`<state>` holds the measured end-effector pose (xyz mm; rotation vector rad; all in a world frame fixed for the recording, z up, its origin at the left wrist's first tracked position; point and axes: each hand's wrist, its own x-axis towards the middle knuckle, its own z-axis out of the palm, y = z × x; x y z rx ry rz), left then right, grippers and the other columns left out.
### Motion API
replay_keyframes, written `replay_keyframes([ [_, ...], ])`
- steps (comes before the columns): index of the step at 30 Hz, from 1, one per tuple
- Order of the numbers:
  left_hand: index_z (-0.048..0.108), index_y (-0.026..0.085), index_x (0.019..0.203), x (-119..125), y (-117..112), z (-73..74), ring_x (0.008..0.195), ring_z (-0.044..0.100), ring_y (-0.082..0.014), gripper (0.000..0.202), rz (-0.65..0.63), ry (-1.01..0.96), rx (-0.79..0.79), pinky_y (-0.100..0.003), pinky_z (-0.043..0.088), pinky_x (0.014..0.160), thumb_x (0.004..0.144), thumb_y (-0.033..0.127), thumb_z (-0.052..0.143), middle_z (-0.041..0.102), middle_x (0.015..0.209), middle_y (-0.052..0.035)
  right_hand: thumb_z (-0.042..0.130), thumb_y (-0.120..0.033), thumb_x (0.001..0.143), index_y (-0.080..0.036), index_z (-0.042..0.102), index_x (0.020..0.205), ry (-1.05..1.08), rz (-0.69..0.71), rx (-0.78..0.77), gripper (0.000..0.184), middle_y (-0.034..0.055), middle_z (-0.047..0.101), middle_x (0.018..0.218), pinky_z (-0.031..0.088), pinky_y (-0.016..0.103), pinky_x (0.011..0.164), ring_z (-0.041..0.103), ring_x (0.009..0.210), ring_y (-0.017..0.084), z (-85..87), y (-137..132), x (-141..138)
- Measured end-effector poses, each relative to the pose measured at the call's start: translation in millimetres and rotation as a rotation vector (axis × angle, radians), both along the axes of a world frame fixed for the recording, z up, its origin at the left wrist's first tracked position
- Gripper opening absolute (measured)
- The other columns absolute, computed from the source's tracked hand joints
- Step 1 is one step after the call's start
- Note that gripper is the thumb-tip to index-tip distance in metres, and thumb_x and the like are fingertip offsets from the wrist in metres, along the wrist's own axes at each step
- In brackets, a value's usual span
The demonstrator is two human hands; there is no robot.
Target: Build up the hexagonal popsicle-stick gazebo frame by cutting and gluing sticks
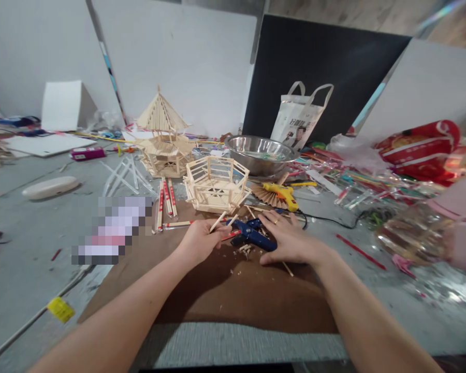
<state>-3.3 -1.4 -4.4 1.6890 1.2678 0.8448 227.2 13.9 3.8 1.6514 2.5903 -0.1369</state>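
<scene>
My left hand is closed, pinching short pieces of wooden chopstick that point up and right. My right hand lies around a blue hand cutter, its handles between my thumb and fingers. The cutter's head faces my left hand. Small wood offcuts lie just below it on a brown mat. Beyond my hands stands an eight-sided or similar frame of wooden sticks with railings. Behind it to the left is a stick pavilion with a pointed roof.
Red-wrapped chopsticks lie left of the frame. A yellow glue gun with a black cord rests to the right, near a steel bowl. Plastic wrappers, a pink-lidded bottle and a white bag are further right.
</scene>
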Motion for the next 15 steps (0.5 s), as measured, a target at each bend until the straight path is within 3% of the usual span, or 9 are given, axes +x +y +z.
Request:
replay_keyframes([
  [2,0.045,0.016,0.051,0,0,1.1,0.044,0.035,-0.0067,0.034,-0.036,0.004,0.041,-0.02,0.027,0.047,0.075,0.038,0.042,0.042,0.045,0.0047,0.052,-0.07,0.046,-0.013,0.019,0.133,-0.017,0.002,-0.037,0.109,0.0172,0.022,0.136,0.001,0.056,0.096,0.015,0.123,0.035,-4.1,1,1],
  [5,0.046,0.015,0.055,-1,0,2.3,0.05,0.038,-0.0073,0.031,-0.083,-0.02,0.09,-0.02,0.029,0.051,0.078,0.035,0.039,0.043,0.05,0.0043,0.053,-0.065,0.051,-0.012,0.022,0.131,0.004,0.001,0.018,0.102,0.0197,0.033,0.129,0.002,0.054,0.096,0.026,0.118,0.034,-4.4,1,-1],
  [8,0.049,0.015,0.063,-1,-1,3.4,0.051,0.038,-0.0077,0.026,-0.085,-0.074,0.077,-0.02,0.03,0.051,0.078,0.035,0.039,0.043,0.053,0.0043,0.06,-0.051,0.053,-0.013,0.035,0.125,0.039,0.003,0.117,0.085,0.0164,0.048,0.112,0.015,0.05,0.094,0.041,0.105,0.031,1.4,-3,-5],
  [11,0.052,0.014,0.072,-2,-1,3.5,0.048,0.035,-0.0073,0.027,-0.052,-0.111,0.03,-0.02,0.028,0.048,0.078,0.036,0.038,0.041,0.051,0.0045,0.06,-0.038,0.056,-0.017,0.046,0.115,0.126,-0.008,0.168,0.064,0.0105,0.052,0.1,0.033,0.038,0.083,0.048,0.092,0.025,8.8,-8,-9],
  [15,0.052,0.013,0.072,-3,0,1.7,0.046,0.033,-0.0069,0.03,-0.034,-0.142,0.036,-0.02,0.026,0.046,0.079,0.039,0.038,0.04,0.049,0.0047,0.054,-0.026,0.061,-0.019,0.045,0.114,0.247,-0.077,0.201,0.054,0.0087,0.052,0.102,0.038,0.03,0.074,0.05,0.088,0.022,15.2,-13,-14],
])
